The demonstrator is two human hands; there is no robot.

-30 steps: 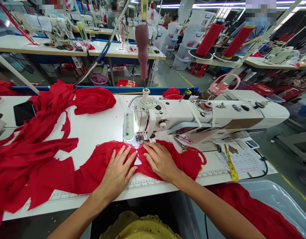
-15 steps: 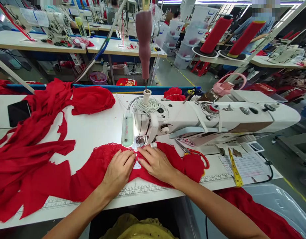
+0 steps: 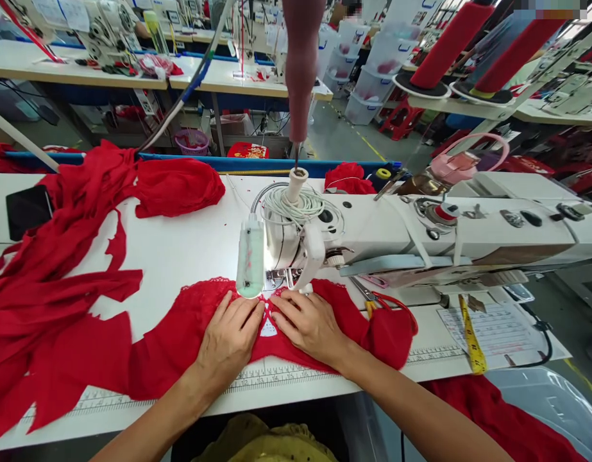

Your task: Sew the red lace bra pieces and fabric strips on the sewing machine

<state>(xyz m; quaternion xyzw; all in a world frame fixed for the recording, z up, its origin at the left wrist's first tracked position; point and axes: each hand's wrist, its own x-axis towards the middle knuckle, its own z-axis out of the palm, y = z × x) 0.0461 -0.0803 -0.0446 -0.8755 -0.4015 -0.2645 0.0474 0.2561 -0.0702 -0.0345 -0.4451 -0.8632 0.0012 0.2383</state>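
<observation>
A red lace garment [image 3: 190, 321] lies flat on the white table in front of the white sewing machine [image 3: 396, 234]. My left hand [image 3: 231, 337] rests palm down on it, fingers stretched toward the presser foot [image 3: 276, 279]. My right hand [image 3: 310, 324] lies flat on the cloth just right of the left, fingertips close to the needle area. A small white gap in the cloth [image 3: 268, 328] shows between the two hands. Both hands press the fabric and grip nothing.
Loose red fabric pieces [image 3: 59, 289] cover the table's left side, beside a dark phone [image 3: 29, 208]. Scissors with red handles [image 3: 382, 301], a yellow tape measure [image 3: 471, 337] and a paper sheet [image 3: 492, 330] lie to the right. A clear bin with red cloth [image 3: 541, 410] stands lower right.
Both hands have slid the red lace a little closer to the presser foot. My head has leaned in, so the machine looks larger.
</observation>
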